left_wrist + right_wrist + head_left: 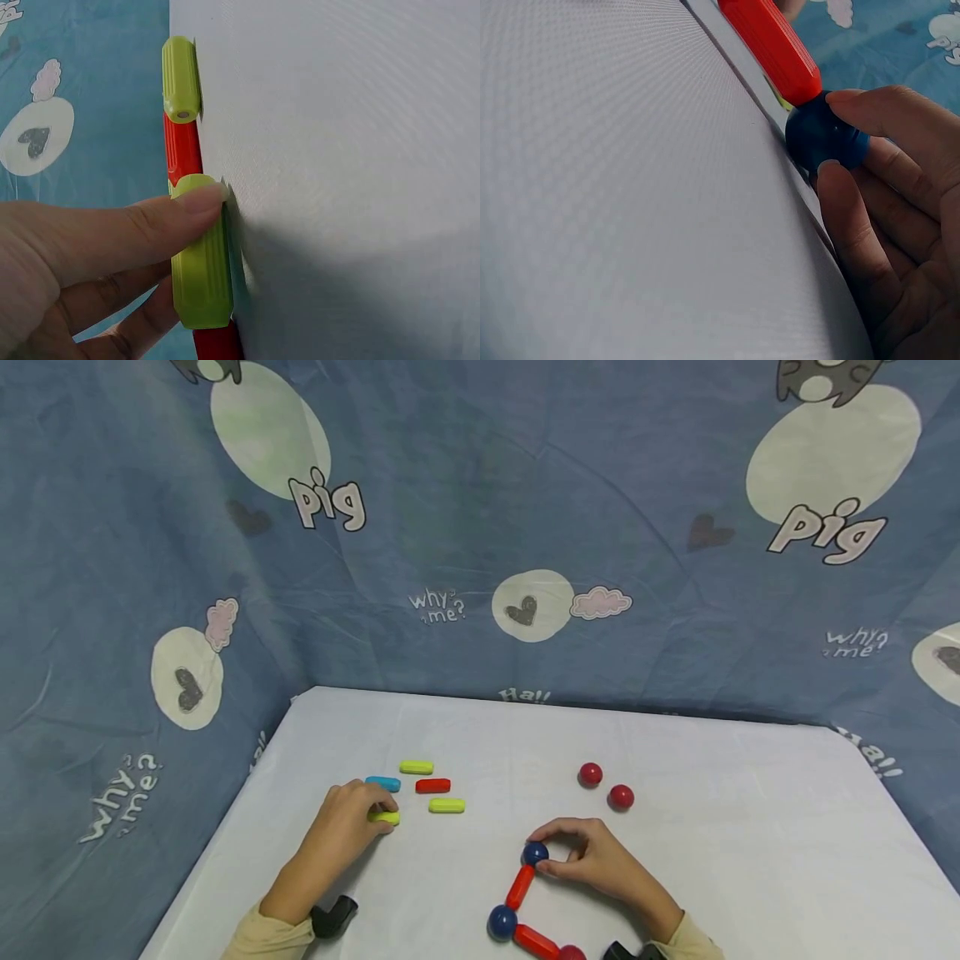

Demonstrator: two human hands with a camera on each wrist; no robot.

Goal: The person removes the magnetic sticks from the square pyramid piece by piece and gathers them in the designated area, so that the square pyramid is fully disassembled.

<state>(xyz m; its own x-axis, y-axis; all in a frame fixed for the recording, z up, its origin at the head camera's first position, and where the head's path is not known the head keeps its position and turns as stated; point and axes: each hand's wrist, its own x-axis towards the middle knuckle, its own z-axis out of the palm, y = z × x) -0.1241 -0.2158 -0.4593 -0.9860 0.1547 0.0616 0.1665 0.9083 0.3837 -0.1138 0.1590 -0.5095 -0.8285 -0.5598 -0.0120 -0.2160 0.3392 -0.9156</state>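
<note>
My left hand (351, 821) pinches a yellow-green toy building rod (202, 270) between thumb and fingers, low over the white table. With thumb and fingertips, my right hand (596, 858) grips a dark blue ball (536, 853). A red rod (521, 887) joins that ball to a second dark blue ball (502, 923). From there another red rod (536, 942) leads to a red ball (572, 953), cut off by the lower edge of the head view. The right wrist view shows the gripped ball (821, 135) touching the rod's end.
Around the left hand lie a blue rod (384, 783), a loose red rod (433, 786) and yellow-green rods (416, 767) (447, 806). Two loose red balls (590, 775) (621, 797) sit farther back at right. Behind the white table (712, 777) hangs a blue printed cloth (450, 527).
</note>
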